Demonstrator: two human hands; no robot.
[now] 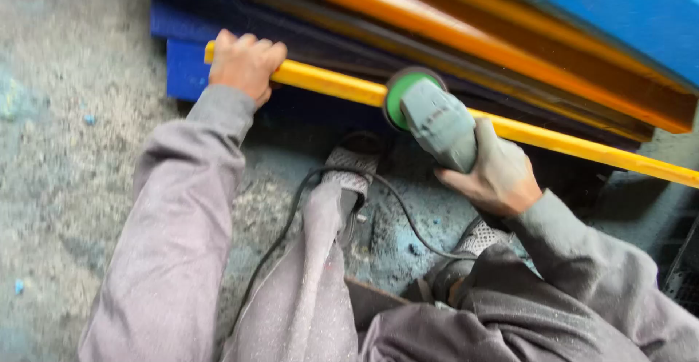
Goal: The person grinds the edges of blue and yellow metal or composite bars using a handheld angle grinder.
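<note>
One grinder pointing up-left, yellow bar slanting down-right

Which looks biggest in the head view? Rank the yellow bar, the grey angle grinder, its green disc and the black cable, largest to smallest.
1. yellow bar, which runs across most of the picture
2. black cable, long but thin
3. grey angle grinder
4. green disc

The grinder is nearer the camera than the bar, so this ranks apparent size only.

1 head camera looks steeply down, close over the floor.
</note>
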